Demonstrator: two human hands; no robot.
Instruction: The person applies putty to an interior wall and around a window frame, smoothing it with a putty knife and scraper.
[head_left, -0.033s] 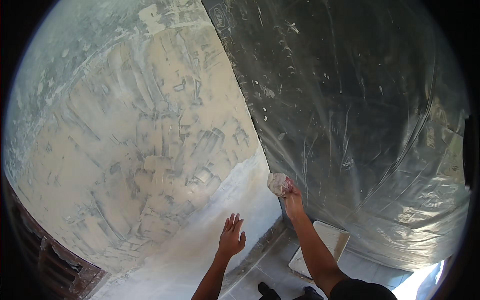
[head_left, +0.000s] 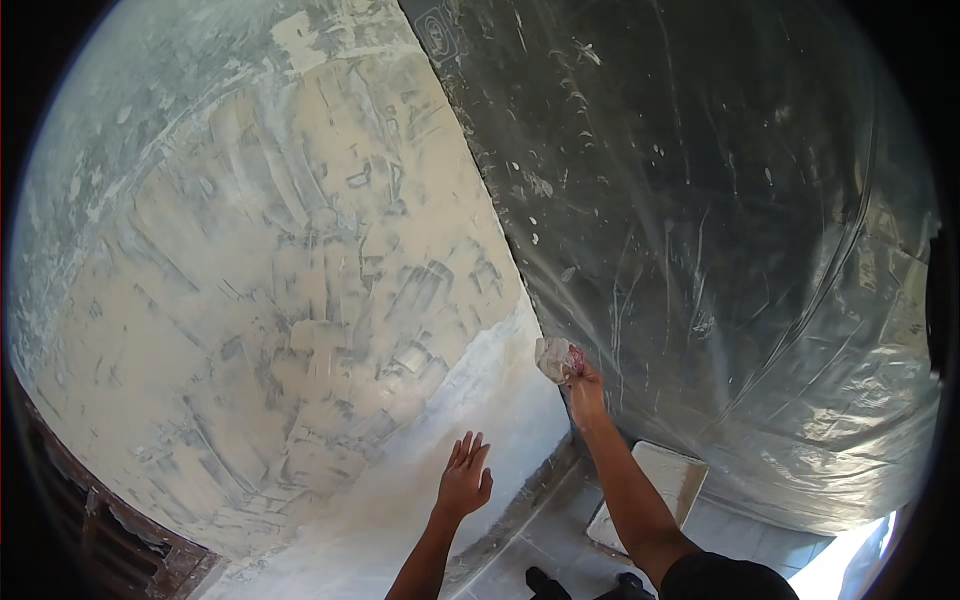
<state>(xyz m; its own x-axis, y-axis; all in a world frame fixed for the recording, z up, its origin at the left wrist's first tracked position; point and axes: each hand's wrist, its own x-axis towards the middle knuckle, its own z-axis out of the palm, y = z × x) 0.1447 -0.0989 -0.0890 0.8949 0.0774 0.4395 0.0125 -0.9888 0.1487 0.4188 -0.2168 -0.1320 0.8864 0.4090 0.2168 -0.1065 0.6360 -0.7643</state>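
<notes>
In my right hand [head_left: 584, 388] is a plaster-smeared tool [head_left: 553, 361] with a broad whitish head and a reddish part beside the fingers. Its exact kind cannot be made out. The tool is at the corner line where the pale wall meets the dark plastic sheeting [head_left: 720, 240]; whether it touches the wall is unclear. Nothing is in my left hand [head_left: 463, 483], which is open, fingers stretched upward, in front of the smooth white lower band [head_left: 500, 390] of the wall. Above that band, cream-coloured filler [head_left: 250, 270] covers the wall in rough, streaky strokes.
Under my right forearm, a shallow whitish tray [head_left: 690, 482] lies on the grey tiled floor [head_left: 525, 550]. A brown slatted frame [head_left: 120, 530] borders the wall at lower left. My dark shoes [head_left: 540, 580] show at the bottom edge. Bright light enters at lower right.
The view has shifted slightly. My right hand and the tool sit a touch higher in the picture, while my left hand keeps nearly the same place and pose.
</notes>
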